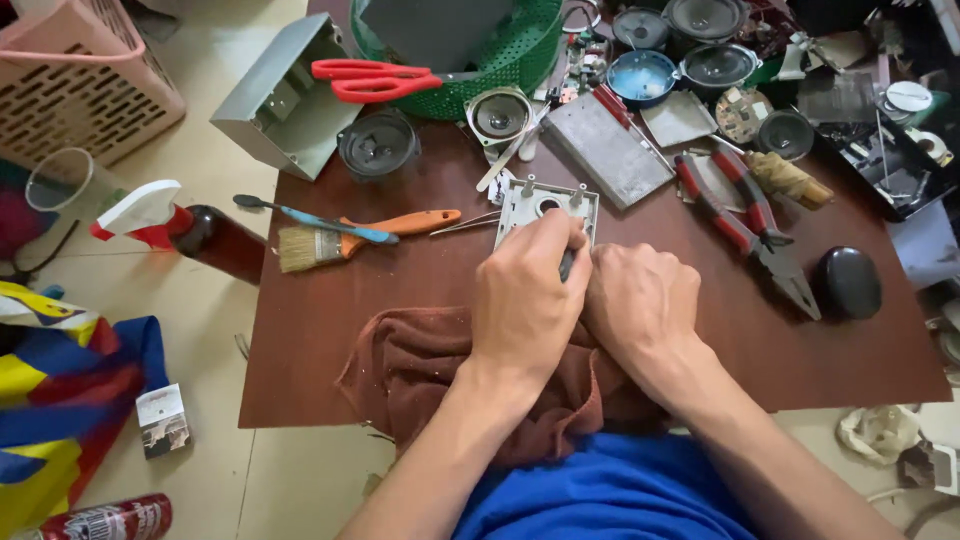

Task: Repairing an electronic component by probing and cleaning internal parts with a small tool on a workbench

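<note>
Brown table (330,330), cluttered along the far edge. Brown cloth (420,365) bunched at the near edge, under both wrists. Grey plastic housing (528,205) lies flat just beyond the knuckles, long axis across the table. Left hand (525,305) curled narrow round a thin dark tool (566,264), tip toward the housing. Right hand (640,300) fisted tight beside it, touching; can't tell what it grips. Left is nearer the housing. Paintbrush (350,238) to the left, red pliers (750,225) to the right.

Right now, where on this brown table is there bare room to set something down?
Bare wood shows on the table below the paintbrush, left of the brown cloth. Another patch lies right of the right hand, below the pliers and black oval thing. The far edge is crowded with speakers and parts.
</note>
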